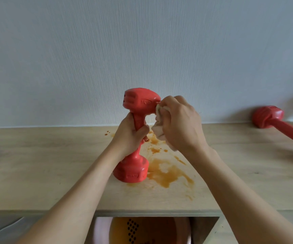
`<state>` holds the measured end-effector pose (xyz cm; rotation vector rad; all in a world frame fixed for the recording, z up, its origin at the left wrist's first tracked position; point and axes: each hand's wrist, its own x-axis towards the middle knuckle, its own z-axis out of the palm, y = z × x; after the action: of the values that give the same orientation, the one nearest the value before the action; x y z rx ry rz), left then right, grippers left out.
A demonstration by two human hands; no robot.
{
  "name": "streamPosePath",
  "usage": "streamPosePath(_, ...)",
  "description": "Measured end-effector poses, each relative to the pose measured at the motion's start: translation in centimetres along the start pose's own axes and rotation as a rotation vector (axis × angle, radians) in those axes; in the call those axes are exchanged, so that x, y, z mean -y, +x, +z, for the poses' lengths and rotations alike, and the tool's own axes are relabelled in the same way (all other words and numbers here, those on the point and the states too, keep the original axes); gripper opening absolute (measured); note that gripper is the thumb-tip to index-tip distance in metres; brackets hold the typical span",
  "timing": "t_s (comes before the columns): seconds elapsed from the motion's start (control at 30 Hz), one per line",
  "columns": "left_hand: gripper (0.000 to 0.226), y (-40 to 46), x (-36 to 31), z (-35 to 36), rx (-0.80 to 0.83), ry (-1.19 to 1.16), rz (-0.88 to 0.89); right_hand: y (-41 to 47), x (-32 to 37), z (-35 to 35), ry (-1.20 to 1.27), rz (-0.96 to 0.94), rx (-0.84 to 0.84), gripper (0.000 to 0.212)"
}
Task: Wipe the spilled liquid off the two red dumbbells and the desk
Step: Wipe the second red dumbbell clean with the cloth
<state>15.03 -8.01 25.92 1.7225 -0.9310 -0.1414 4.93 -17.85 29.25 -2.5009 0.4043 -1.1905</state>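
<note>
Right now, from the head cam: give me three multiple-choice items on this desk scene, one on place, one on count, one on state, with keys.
1. Where is the brown spill relative to the upright dumbbell?
A. to its right
B. to its left
C. on the wall

2. How many red dumbbells are in view?
A. one
B. two
C. three

3. What is the left hand doing?
A. lying flat on the desk
B. gripping the dumbbell's handle
C. holding the cloth

Key: 1 A, the puddle spreads right of its base. 2 B, a second dumbbell lies at far right. 3 B, fingers wrap the handle; the right hand presses the cloth to the top head.
</note>
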Motion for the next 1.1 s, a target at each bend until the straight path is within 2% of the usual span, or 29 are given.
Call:
streamPosePath(0.1,0.019,-0.1,0.0,0.1,0.069,-0.011,0.021,0.1,-1.5,0.4,0.064,0.101,0.040,0.016)
streamPosePath(0.23,0.017,-0.3,-0.2,0.0,0.107,-0.054,0.016,0.0,-1.9,0.8,0.126,0.142,0.037,0.010)
streamPosePath(0.3,0.017,-0.4,-0.4,-0.1,0.060,-0.095,-0.013,-0.2,-1.2,0.6,0.126,0.088,-0.012,0.010)
streamPosePath(0.43,0.019,-0.4,-0.4,0.0,-0.041,-0.112,-0.037,-0.3,0.5,-0.2,0.041,-0.060,-0.107,0.025)
streamPosePath(0.53,0.016,-0.4,-0.5,0.3,-0.041,-0.062,-0.008,-0.3,0.7,-0.6,0.008,-0.079,-0.145,0.021)
streamPosePath(0.67,0.023,-0.3,-0.6,0.7,-0.063,-0.009,0.014,-0.4,1.2,-0.9,-0.051,-0.127,-0.170,0.013)
streamPosePath(0.73,0.023,-0.3,-0.6,0.8,-0.058,0.013,0.030,-0.3,1.1,-0.8,-0.039,-0.084,-0.155,0.012)
streamPosePath(0.83,0.019,-0.3,-0.6,0.8,-0.040,0.044,0.013,0.1,-0.1,-0.5,0.110,0.114,-0.095,0.011)
streamPosePath(0.9,0.019,-0.2,-0.6,0.9,-0.041,0.045,0.005,0.0,-0.6,-0.3,0.137,0.156,-0.098,0.009)
streamPosePath(1.03,0.018,-0.3,-0.8,0.5,-0.065,0.033,0.013,-0.6,0.9,0.1,0.056,-0.039,-0.134,0.010)
streamPosePath(1.1,0.017,-0.4,-0.9,0.5,-0.056,0.027,0.021,-0.4,0.7,0.3,0.049,-0.038,-0.140,0.009)
